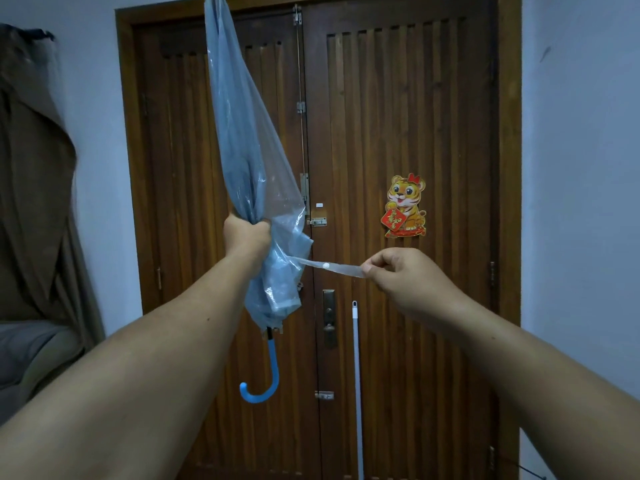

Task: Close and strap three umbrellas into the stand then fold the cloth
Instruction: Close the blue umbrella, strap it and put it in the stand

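Before the wooden door [398,133], the closed umbrella [242,150] is gripped mid-canopy by the left hand [244,233]; its strap [329,266] is pinched taut by the right hand [398,271]. Thin, slippery plastic is best held bunched.

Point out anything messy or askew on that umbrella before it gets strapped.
The canopy is bunched, not rolled: loose clear folds bulge out beside and below the left hand that grips it. The strap is pulled out sideways, pinched by the right hand, not yet wrapped. The blue handle looks intact.
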